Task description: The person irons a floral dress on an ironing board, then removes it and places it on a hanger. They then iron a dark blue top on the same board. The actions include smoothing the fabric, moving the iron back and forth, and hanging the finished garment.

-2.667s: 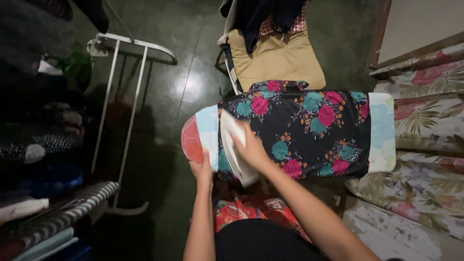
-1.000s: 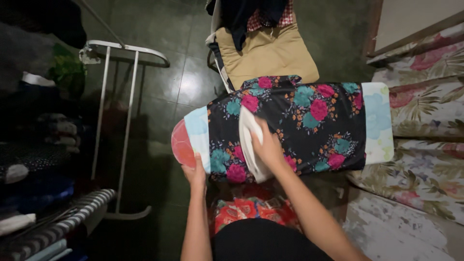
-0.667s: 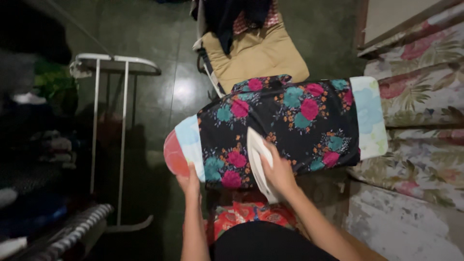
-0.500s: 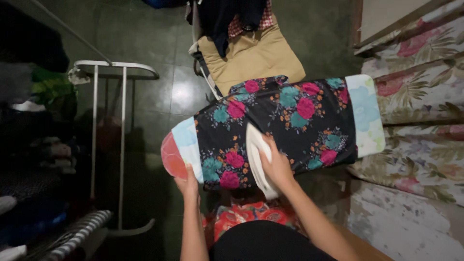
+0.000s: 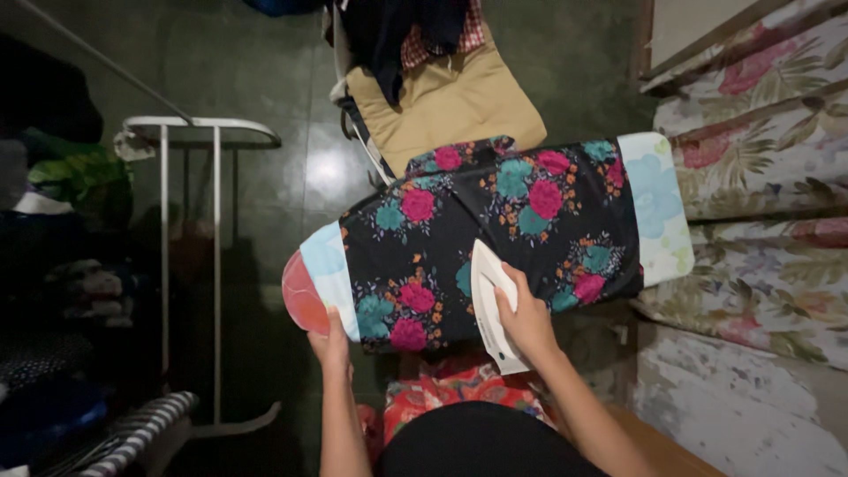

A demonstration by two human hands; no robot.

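A black garment with pink and teal flowers (image 5: 521, 212) lies spread over an ironing board (image 5: 658, 208) whose pale blue cover and red nose show at each end. My right hand (image 5: 527, 320) is closed around a white iron (image 5: 488, 296) resting on the garment near the board's front edge. At the board's narrow left end, my left hand (image 5: 331, 337) grips the front edge beside the red tip (image 5: 302, 299).
A chair with a tan cushion (image 5: 446, 102) and dark clothes stands behind the board. A white drying rack (image 5: 190, 256) is on the left, by piles of clothes (image 5: 62, 265). A floral-covered bed or sofa (image 5: 768, 177) fills the right side.
The iron has slid under my right hand from the left part of the garment toward the middle and closer to the front edge. My left hand stays at the board's narrow end.
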